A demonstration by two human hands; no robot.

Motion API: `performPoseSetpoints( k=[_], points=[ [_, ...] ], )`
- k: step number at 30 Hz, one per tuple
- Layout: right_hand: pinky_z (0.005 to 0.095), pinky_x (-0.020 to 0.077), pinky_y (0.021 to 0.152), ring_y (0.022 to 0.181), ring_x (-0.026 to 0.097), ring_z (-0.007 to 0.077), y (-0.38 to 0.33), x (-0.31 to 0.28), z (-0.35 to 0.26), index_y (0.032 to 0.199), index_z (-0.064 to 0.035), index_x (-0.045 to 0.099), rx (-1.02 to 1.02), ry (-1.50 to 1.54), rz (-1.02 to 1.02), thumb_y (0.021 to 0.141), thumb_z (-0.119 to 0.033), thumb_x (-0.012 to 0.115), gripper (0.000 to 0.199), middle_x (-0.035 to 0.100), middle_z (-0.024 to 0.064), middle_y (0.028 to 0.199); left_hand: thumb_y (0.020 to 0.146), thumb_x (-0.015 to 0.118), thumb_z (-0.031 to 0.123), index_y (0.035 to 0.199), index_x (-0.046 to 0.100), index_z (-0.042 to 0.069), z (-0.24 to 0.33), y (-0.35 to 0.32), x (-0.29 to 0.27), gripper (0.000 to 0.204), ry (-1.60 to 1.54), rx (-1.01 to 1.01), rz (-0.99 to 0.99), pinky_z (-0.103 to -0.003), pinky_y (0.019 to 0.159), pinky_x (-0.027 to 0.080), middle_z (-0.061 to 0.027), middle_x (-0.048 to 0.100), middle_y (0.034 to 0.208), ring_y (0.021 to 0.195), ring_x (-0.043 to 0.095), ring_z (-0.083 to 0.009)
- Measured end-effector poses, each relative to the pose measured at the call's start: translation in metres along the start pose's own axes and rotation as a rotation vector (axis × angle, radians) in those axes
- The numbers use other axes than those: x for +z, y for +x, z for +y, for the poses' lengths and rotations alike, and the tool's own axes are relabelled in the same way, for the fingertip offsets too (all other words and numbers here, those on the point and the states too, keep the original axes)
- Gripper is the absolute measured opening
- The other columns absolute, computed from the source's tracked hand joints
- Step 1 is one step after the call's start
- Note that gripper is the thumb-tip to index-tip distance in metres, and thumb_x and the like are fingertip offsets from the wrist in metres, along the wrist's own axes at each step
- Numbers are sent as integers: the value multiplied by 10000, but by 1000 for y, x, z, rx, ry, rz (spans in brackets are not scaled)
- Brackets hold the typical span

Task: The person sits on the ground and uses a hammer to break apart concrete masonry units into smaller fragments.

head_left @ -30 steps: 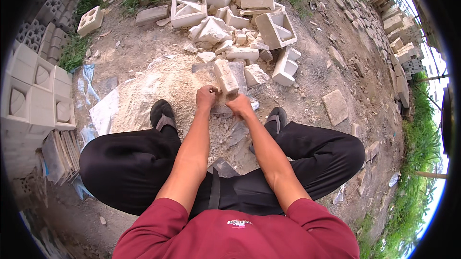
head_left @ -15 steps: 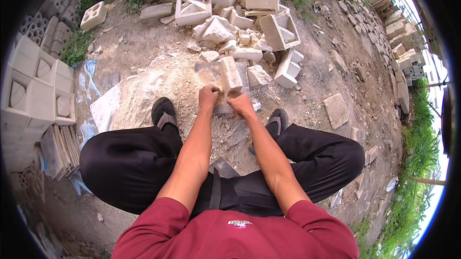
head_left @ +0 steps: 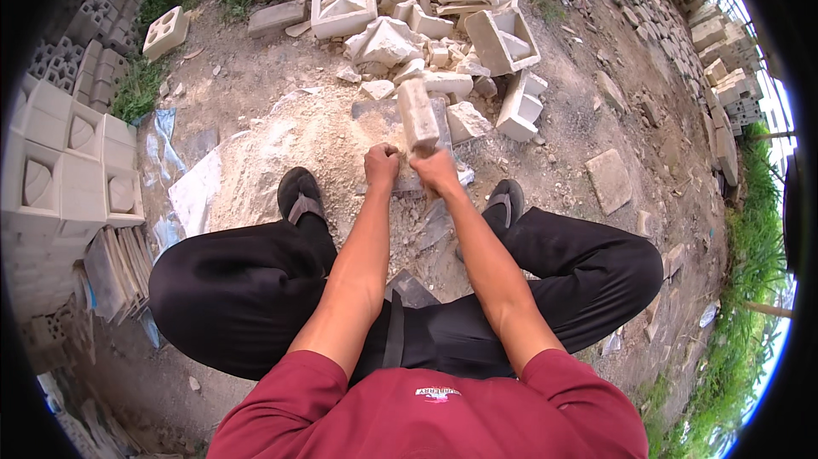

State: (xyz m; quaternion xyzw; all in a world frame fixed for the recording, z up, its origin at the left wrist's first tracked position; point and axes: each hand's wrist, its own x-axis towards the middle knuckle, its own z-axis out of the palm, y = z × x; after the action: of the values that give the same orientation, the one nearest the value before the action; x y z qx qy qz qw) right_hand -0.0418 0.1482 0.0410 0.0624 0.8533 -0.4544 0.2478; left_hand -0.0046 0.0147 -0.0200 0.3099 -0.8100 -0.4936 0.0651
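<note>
My right hand (head_left: 436, 171) is closed around the near end of a pale, dusty rectangular block (head_left: 416, 111), which stands tilted and slightly blurred. Whether the block has a handle inside my grip I cannot tell. Just left of it my left hand (head_left: 381, 166) is closed, its fingers curled down and what they hold hidden. Both hands are over the near part of a flat grey slab (head_left: 371, 111) dusted with beige crumbs. A heap of beige rubble powder (head_left: 294, 148) spreads to the left of the slab.
Broken pale blocks (head_left: 383, 40) are piled beyond the slab, with a hollow block (head_left: 515, 110) at its right. My sandalled feet (head_left: 300, 195) flank the work area. Moulded blocks (head_left: 81, 169) are stacked at left, above leaning thin boards (head_left: 115, 272). A flat stone (head_left: 608, 180) lies at right.
My right hand and the block have shifted up and away from me, clear of where they were by the left hand. My left hand stays nearly in place; the whole view has drifted slightly.
</note>
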Motion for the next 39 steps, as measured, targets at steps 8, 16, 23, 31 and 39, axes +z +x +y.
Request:
performPoseSetpoints(
  k=[8, 16, 23, 31, 39],
  points=[
    [361, 553, 618, 662, 692, 251, -8, 12, 43, 1024, 62, 662, -194, -279, 108, 675, -261, 738, 481, 703, 182, 773, 727, 599, 71, 832, 735, 38, 14, -4, 1, 175, -39, 10, -52, -396, 748, 539, -196, 704, 811, 778, 695, -326],
    [350, 537, 557, 595, 665, 218, 2, -9, -5, 884, 74, 630, -235, 50, 150, 665, -257, 744, 413, 671, 155, 704, 727, 641, 76, 849, 741, 16, 6, 2, -2, 169, -30, -33, -4, -319, 705, 545, -143, 724, 778, 715, 705, -209],
    [386, 544, 739, 867, 697, 347, -14, -2, 35, 1013, 66, 668, -120, -283, 27, 652, -280, 742, 506, 697, 243, 906, 721, 681, 96, 825, 747, 21, 21, 2, -5, 145, -74, -89, -78, -308, 686, 547, -134, 727, 771, 698, 704, -202],
    [419, 536, 674, 738, 680, 382, -4, -16, -15, 922, 66, 663, -205, 13, 184, 657, -290, 724, 448, 694, 211, 771, 731, 649, 85, 826, 745, 22, 19, 0, -8, 149, -69, -53, -28, -336, 686, 552, -160, 719, 771, 708, 715, -235],
    [352, 553, 662, 676, 702, 263, -9, 2, 30, 945, 15, 694, -131, -284, 69, 645, -299, 740, 437, 706, 168, 752, 740, 620, 79, 883, 749, 39, 9, -5, -6, 197, -107, -23, -18, -332, 737, 556, -184, 715, 824, 762, 717, -260]
  ],
)
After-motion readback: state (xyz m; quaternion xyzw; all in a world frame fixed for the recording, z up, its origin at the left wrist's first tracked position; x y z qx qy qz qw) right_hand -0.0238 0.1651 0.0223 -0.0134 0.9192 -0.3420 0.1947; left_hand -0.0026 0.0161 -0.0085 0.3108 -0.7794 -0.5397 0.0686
